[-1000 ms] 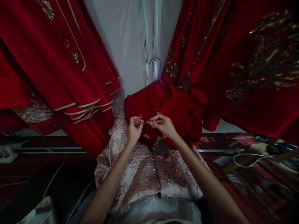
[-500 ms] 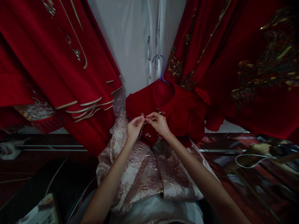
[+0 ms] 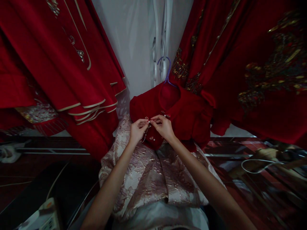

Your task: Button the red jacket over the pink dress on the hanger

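A red jacket [image 3: 187, 111] on a purple hanger [image 3: 167, 72] hangs in front of me, its neckline uppermost. At its front opening my left hand [image 3: 137, 130] pinches a small beaded ornament [image 3: 149, 122] between thumb and fingertips. My right hand [image 3: 164, 127] meets it from the other side, fingertips closed on the same ornament. A thin beaded strand [image 3: 144, 137] hangs below the left fingers. Further bead clusters show on the jacket, one below the hands [image 3: 152, 138] and one above the right hand [image 3: 165, 114]. Exactly how the fingertips grip is too small to make out.
Pink-and-silver brocade fabric [image 3: 144, 179] lies below the jacket, over my lap. Red garments with gold trim [image 3: 96, 76] hang on the left, others with gold sequins [image 3: 275, 73] on the right. A power strip [image 3: 46, 217] sits at lower left.
The hands stay at the jacket front with only slight finger shifts at the beaded ornament. The whole view has moved a few pixels.
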{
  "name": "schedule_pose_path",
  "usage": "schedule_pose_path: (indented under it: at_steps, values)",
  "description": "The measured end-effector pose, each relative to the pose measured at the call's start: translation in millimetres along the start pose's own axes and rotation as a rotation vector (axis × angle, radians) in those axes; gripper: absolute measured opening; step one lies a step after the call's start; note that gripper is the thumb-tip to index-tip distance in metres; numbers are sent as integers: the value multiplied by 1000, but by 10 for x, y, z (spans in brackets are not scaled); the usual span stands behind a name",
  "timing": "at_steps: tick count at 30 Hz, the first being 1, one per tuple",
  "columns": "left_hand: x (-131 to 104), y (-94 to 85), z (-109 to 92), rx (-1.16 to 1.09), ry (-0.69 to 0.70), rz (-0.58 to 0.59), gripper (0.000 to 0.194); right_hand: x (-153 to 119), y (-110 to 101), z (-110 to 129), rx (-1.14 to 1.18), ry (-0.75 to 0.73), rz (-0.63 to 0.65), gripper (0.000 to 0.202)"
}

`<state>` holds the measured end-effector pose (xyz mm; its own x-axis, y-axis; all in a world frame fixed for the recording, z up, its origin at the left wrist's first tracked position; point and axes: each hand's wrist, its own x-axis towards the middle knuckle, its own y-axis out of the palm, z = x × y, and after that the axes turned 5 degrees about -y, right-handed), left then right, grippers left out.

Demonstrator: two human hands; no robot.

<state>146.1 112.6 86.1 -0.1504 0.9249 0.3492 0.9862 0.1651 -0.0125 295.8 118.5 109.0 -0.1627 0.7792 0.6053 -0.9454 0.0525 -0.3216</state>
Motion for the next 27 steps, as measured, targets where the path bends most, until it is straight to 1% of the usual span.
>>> schedule_pose_path:
  at_steps: [2,3,5,6,7,9,10,12,14,16,21,24,27]
  values:
    - [-23,30,47,-10,17,-16,23,-40,-78,16,59,27,75,19]
    - [-62,54,83,-14,20,-43,26,-81,-135,21,86,39,105,20]
    - [-202,115,173,-19,-3,-100,30,-199,-277,18,99,60,140,21]
    - [-298,147,224,-18,-34,-110,29,-267,-357,11,81,74,153,21]
    - [-406,178,275,-10,-76,-103,26,-332,-437,1,50,91,169,20]
    - [-630,231,369,31,-168,-45,19,-435,-576,-29,-36,120,215,18]
    - [-732,252,408,59,-206,-13,19,-465,-628,-47,-87,124,231,17]
    - [-883,282,468,112,-257,25,24,-491,-684,-87,-182,118,247,15]
    - [-951,303,508,137,-272,35,33,-495,-684,-128,-250,124,266,14]
    - [-950,322,537,132,-268,35,38,-504,-649,-166,-307,148,302,13]
    - [-883,391,579,125,-239,-3,37,-578,-551,-214,-474,150,396,17]
    - [-891,431,568,153,-213,-22,37,-628,-493,-213,-597,162,381,20]
    - [-911,435,535,157,-173,-47,32,-666,-423,-217,-655,175,333,17]
